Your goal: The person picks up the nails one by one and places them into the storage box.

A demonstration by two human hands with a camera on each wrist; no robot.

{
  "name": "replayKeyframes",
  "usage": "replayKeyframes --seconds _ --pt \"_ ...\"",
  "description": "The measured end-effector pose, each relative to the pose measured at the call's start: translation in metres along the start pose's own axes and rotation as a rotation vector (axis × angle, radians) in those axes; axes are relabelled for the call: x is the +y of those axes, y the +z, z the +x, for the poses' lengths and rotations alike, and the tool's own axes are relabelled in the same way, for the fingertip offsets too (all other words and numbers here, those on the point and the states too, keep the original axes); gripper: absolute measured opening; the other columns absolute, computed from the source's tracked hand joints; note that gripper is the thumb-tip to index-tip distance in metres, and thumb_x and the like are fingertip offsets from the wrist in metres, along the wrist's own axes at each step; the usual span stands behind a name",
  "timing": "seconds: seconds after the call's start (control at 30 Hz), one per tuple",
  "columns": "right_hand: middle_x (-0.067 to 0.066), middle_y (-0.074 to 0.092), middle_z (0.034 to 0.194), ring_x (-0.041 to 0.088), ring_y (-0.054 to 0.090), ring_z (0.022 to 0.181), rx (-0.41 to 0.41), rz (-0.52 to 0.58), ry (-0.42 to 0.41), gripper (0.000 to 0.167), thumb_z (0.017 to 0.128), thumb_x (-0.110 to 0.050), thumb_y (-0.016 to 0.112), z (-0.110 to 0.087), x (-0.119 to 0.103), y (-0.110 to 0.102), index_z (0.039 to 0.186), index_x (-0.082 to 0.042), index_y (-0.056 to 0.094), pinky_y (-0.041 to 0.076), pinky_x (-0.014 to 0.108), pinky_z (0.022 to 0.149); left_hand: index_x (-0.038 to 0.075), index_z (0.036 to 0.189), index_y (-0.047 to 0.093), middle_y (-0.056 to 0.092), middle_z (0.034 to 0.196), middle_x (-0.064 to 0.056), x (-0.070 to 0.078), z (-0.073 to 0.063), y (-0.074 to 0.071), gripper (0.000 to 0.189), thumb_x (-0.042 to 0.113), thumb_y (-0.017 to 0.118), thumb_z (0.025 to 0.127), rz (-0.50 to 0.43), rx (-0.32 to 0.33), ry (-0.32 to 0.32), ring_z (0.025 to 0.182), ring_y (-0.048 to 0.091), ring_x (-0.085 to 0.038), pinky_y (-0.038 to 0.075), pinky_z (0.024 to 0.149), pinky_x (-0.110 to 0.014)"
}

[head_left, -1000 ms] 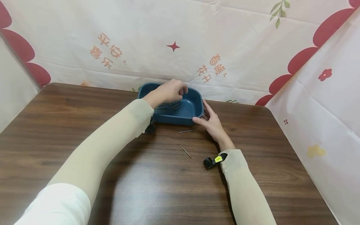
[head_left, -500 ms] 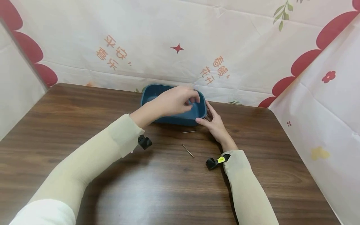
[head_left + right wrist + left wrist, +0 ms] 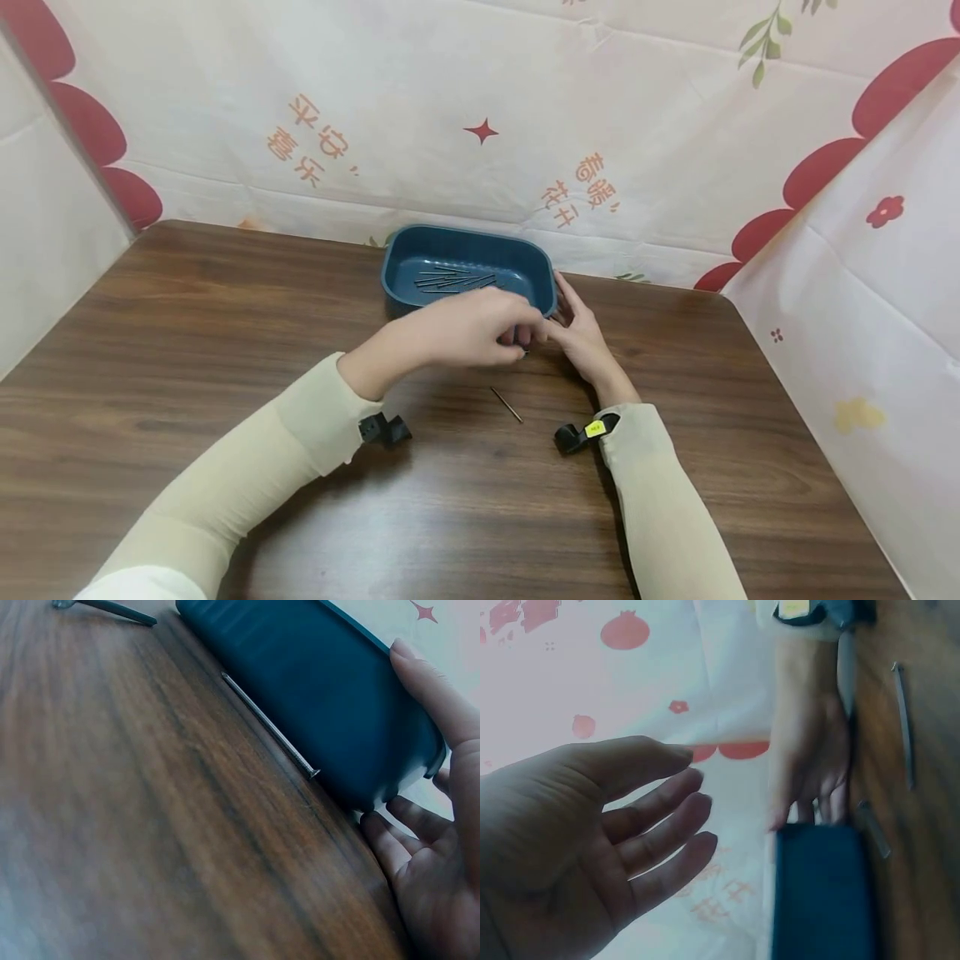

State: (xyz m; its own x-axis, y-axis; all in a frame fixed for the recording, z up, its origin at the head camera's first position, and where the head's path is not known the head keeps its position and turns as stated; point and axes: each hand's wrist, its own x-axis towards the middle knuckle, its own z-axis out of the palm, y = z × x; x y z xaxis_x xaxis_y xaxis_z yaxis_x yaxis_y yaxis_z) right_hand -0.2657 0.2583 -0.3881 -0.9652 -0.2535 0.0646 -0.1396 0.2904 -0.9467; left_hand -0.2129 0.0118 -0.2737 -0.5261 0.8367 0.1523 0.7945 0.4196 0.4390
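A dark blue plastic box stands at the back of the table with several nails lying inside. My right hand holds its right end, thumb at the rim and fingers against the lower end wall. In front of the box my left hand hovers, fingers loosely bent and, in the left wrist view, nothing between them. One loose nail lies along the box's front wall, mostly hidden by the left hand in the head view. Another nail lies nearer on the tabletop.
The box stands close to a printed cloth hanging behind the brown wooden table. Another cloth closes the right side. Each wrist carries a black camera mount, such as the right mount.
My left hand has come out from over the box toward the front, and the nails inside show again. The right hand keeps its hold. The head view has shifted slightly.
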Motion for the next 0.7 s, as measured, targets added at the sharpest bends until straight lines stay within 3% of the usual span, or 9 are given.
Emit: replayKeyframes --seconds 0.13,0.37,0.7 --pt "0.01 0.028 0.167 0.03 0.033 0.152 0.003 -0.01 0.007 0.086 0.098 -0.017 0.065 0.0 0.0 0.001 0.164 -0.026 0.011 0.029 0.05 0.123 0.013 0.117 0.069 0.072 0.108 -0.001 0.001 -0.002 0.012 0.023 0.009 0.064 0.095 -0.049 -0.063 -0.009 0.096 0.063 -0.009 0.051 0.089 -0.025" --pt "0.009 0.029 0.166 0.03 0.033 0.152 0.0 -0.012 0.009 0.085 0.098 -0.017 0.065 -0.001 0.003 0.001 0.164 -0.028 0.011 0.029 0.051 0.123 0.013 0.117 0.07 0.072 0.108 0.0 -0.001 -0.005 0.018 0.023 0.009 0.065 0.094 -0.059 -0.051 -0.036 0.098 0.065 -0.009 0.052 0.091 -0.026" --pt "0.009 0.031 0.165 0.03 0.034 0.152 0.004 -0.024 0.019 0.087 0.098 -0.019 0.066 0.0 0.001 0.0 0.164 -0.026 0.01 0.032 0.052 0.121 0.013 0.117 0.071 0.072 0.112 -0.002 -0.005 -0.005 0.026 0.024 0.01 0.067 0.093 -0.055 -0.089 -0.031 0.1 0.065 -0.011 0.052 0.091 -0.027"
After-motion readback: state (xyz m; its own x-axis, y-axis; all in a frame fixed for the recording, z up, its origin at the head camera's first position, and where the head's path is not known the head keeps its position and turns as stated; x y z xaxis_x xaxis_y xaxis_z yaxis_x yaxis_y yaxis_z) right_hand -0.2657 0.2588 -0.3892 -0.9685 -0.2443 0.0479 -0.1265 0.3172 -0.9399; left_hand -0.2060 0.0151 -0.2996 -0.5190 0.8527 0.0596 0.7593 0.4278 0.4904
